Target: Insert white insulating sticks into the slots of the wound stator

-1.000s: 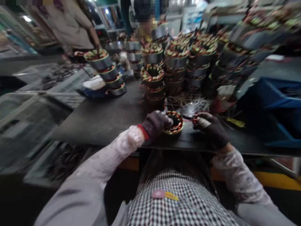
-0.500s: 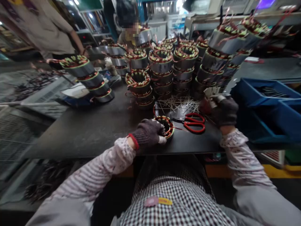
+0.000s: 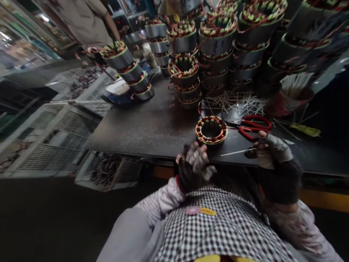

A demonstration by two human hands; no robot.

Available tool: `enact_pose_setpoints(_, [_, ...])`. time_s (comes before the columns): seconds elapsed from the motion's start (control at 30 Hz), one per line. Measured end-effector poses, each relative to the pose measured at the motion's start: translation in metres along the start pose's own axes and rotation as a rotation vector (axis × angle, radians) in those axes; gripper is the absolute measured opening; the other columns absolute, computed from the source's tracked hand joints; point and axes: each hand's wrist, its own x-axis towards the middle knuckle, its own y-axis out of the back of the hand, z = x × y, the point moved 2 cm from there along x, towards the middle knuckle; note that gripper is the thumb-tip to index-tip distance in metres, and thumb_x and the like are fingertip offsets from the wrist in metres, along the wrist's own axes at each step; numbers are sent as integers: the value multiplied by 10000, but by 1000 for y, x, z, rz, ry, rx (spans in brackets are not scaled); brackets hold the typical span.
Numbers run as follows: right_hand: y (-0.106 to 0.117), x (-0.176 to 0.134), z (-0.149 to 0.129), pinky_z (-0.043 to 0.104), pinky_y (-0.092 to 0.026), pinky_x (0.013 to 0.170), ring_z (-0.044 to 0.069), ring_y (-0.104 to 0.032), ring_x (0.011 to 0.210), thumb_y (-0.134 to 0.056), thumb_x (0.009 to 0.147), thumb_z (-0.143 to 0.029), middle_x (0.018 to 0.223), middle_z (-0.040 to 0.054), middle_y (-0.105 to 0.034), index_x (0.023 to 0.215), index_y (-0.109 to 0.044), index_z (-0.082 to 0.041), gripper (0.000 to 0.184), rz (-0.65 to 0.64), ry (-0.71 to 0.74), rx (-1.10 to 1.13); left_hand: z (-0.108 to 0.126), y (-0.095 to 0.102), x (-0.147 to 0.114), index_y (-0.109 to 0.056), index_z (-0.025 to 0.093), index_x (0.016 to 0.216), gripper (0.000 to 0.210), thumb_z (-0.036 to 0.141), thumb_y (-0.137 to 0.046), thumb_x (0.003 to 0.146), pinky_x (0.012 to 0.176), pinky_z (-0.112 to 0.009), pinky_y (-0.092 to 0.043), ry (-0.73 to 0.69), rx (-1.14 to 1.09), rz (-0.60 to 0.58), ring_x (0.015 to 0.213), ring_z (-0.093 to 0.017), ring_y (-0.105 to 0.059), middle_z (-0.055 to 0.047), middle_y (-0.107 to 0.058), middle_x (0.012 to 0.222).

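My right hand, in a dark glove with wrapped fingertips, pinches a thin white stick that points left over the table edge. My left hand, also gloved, is raised at the front edge with its fingers loosely curled and apart; I see nothing in it. Just beyond it a stator ring with copper windings lies flat on the table, untouched. Red-handled scissors lie right of the ring, near my right fingers. Behind them is a spread of loose white sticks.
A red cup of white sticks stands at the right, by a yellow-green piece. Tall stacks of stators line the back; another leaning stack is at left. Crates sit left. A person stands behind.
My left hand has come off the stator ring and back towards my body. My right hand has left the stick cup and come nearer with a white stick. The view has shifted.
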Motion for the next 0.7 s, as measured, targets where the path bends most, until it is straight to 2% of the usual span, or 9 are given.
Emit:
enact_pose_setpoints(0.07, [-1,-5,-11,379,-716,922,214,-846,1050,-748,1085,-165,1339,54,-859,1448,-822,-344,411,-38,-3,114,-37,-6,27,-501,212,1707,742,455,-790,1068,1460,-724,-261,-37,44,-77,1720,-424,-448,-233,-672,1659])
enact_pose_setpoints(0.1, [-1,-7,-16,371,-711,949,208,-841,1075,-762,1069,-138,1312,42,-865,1414,-835,-343,407,-53,22,149,-56,-11,43,-608,198,1624,622,452,-771,1081,1452,-741,-261,-69,18,-168,1707,-428,-473,-216,-693,1641])
enact_pose_setpoints(0.17, [0,-13,-23,345,-697,973,198,-831,1104,-784,1037,-89,1205,23,-878,1323,-860,-325,379,-78,87,189,-86,-23,68,-780,224,1423,361,400,-710,1115,1431,-696,-341,-133,-104,-357,1578,-368,-642,-131,-821,1463])
enact_pose_setpoints(0.23, [1,-27,-24,315,-698,921,189,-828,1089,-779,1019,-54,1151,20,-876,1314,-854,-308,396,-95,142,191,-97,-31,82,-858,265,1282,248,370,-704,1119,1379,-622,-448,-154,-203,-460,1351,-294,-786,-63,-889,1232])
enact_pose_setpoints(0.33, [4,-60,-16,305,-711,839,199,-840,1047,-754,984,-3,1145,28,-875,1440,-807,-296,544,-56,218,134,-82,-32,79,-893,274,1205,217,410,-766,1093,1261,-555,-561,-101,-210,-392,1127,-256,-831,-47,-890,1060])
enact_pose_setpoints(0.43, [7,-83,-6,343,-733,823,246,-860,1047,-736,952,18,1178,45,-879,1538,-761,-297,666,-28,244,80,-56,-24,64,-879,244,1229,235,399,-751,1106,1227,-518,-589,40,-177,-249,1120,-245,-833,-60,-894,1107])
enact_pose_setpoints(0.5, [6,-81,-4,363,-740,794,270,-868,1039,-736,968,-11,1227,59,-877,1575,-733,-323,682,-76,229,78,-44,-21,58,-851,212,1298,268,357,-706,1127,1266,-525,-573,146,-129,-208,1254,-261,-816,-94,-882,1263])
enact_pose_setpoints(0.57, [1,-68,-6,353,-737,767,262,-870,999,-725,1002,-45,1202,63,-877,1587,-709,-338,654,-155,230,98,-40,-21,58,-838,189,1316,279,317,-676,1128,1304,-548,-551,199,-77,-239,1393,-285,-769,-125,-845,1399])
enact_pose_setpoints(0.7, [-7,-45,-17,298,-714,709,209,-849,876,-677,1050,-75,1064,45,-869,1511,-735,-317,524,-210,283,119,-41,-24,63,-837,158,1251,247,304,-714,1094,1300,-571,-563,227,-71,-296,1407,-316,-767,-162,-841,1397])
